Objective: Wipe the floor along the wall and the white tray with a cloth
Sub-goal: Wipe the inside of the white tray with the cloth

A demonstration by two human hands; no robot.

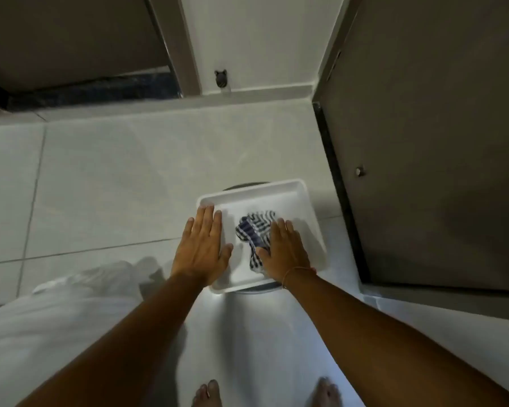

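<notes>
A white square tray (294,198) lies on the pale tiled floor (124,177), resting on a round dark object whose edge shows at its far and near sides. A blue-and-white checked cloth (254,227) lies crumpled inside the tray. My right hand (285,248) presses flat on the cloth, fingers spread over its right part. My left hand (203,245) lies flat and open on the tray's left rim, holding nothing. A thin band circles my right wrist.
A dark door (438,171) with a small metal stop stands close to the tray's right. A white wall (256,39) with a small dark fitting (221,79) and a skirting runs behind. White fabric (71,312) lies at the lower left. My bare toes show at the bottom edge.
</notes>
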